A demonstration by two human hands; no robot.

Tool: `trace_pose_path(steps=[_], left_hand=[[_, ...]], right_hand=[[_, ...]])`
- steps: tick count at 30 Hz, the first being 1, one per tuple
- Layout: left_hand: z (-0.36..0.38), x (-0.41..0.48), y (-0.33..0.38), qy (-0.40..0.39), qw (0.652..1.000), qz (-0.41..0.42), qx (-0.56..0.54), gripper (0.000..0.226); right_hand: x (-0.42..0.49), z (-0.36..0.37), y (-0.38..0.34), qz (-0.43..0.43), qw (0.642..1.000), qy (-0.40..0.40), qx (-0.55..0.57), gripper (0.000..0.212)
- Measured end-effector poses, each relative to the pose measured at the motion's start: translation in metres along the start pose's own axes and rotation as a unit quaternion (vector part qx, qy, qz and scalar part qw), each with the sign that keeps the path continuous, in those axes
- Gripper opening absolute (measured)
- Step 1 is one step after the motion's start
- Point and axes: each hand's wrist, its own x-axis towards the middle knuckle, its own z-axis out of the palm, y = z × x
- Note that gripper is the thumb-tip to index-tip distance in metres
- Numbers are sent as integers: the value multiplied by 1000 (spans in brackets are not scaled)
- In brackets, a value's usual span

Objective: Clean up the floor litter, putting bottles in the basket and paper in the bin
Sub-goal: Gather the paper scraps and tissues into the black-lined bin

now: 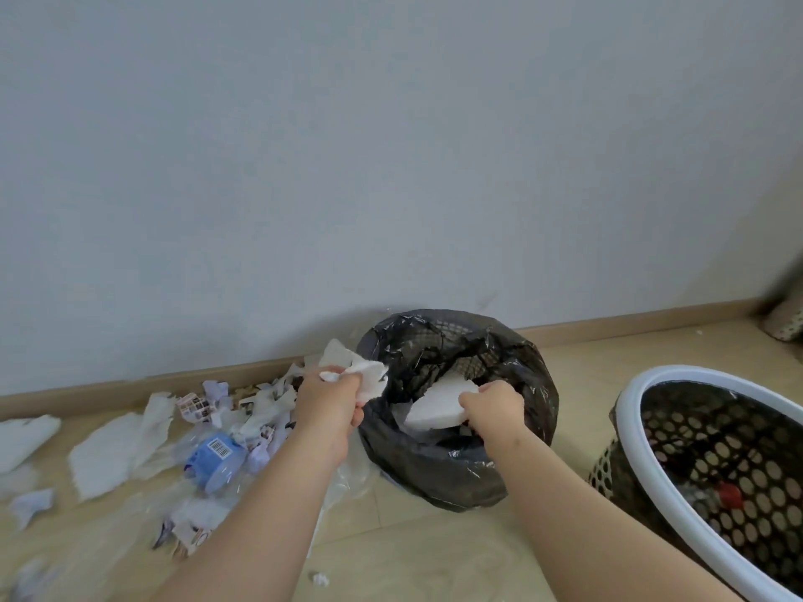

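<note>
A bin (452, 462) lined with a black bag stands against the wall. My right hand (493, 406) holds a white paper piece (439, 406) over the bin's opening. My left hand (330, 395) grips a crumpled white paper wad (347, 360) just left of the bin's rim. On the floor to the left lies a pile of torn paper litter (121, 445) with a clear plastic bottle (215, 458) bearing a blue label among it. At the right stands a perforated basket (630, 410) with a white rim; something with a red cap lies inside it.
The wall and a wooden baseboard (630, 325) run behind everything. A small paper scrap (320, 578) lies on the floor near me. A clear plastic sheet (347, 480) lies by the bin's base. A dark patterned object (786, 323) sits at the far right edge.
</note>
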Motion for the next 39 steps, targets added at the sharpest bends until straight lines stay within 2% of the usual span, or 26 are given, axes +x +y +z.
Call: trace_pose_path(steps=[2,4,7,8,10,12,13,18,20,21,23,25,26,28,30,32,34,36,37,39], left_hand=[[3,-1,-4,-3,1000,-1,10,11],[7,-2,-5,-4,1000,2,19,14],[9,-4,-5,-13,999,9,40,18],[10,-4,-5,-20,999,4,47,17],[14,-5,-4,-37,998,-12,46,13],[19,-7,-3,-53,997,-40,34,4],[20,-9,-3,-61,996,-49,36,6],[23,-6,-1,-92,989,-5,114,4],[24,-5,3,-56,986,-3,160,11],[23,-3,4,-45,988,-1,148,14],[19,-2,4,-51,992,14,116,20],[14,-6,3,-67,992,25,105,14],[13,-7,3,-81,991,25,103,11],[12,-7,1,-109,988,24,106,14],[11,-6,-1,-128,983,27,129,16],[10,-5,-7,-127,976,50,172,13],[8,-2,-13,-102,968,81,216,13],[7,0,-18,-71,963,97,240,19],[7,1,-20,-60,962,100,245,20],[6,1,-22,-46,960,110,255,20]], right_hand=[[-2,3,1,-24,998,-40,-34,8],[-1,6,5,-49,992,-64,-97,25],[-5,3,4,-108,976,-64,-179,21],[-7,0,1,-126,978,-59,-156,22],[-13,-9,-9,-132,985,-107,-2,23],[-20,-15,-21,-103,961,-207,151,27],[-22,-16,-24,-98,949,-240,178,28],[-29,-5,-33,-140,918,-305,208,21],[-30,2,-35,-138,922,-289,216,25],[-30,5,-36,-140,928,-277,207,25],[-32,10,-37,-145,931,-270,199,21],[-32,9,-38,-151,940,-239,193,13],[-30,8,-38,-155,952,-196,176,11],[-24,4,-34,-179,978,-59,95,12],[-22,1,-22,-223,972,72,31,12],[-20,-2,-7,-271,953,132,-17,11],[-15,-2,8,-289,944,121,-108,15],[-8,0,16,-249,933,40,-256,22],[-6,1,18,-220,917,-6,-334,26],[-6,4,18,-182,896,-69,-399,33]])
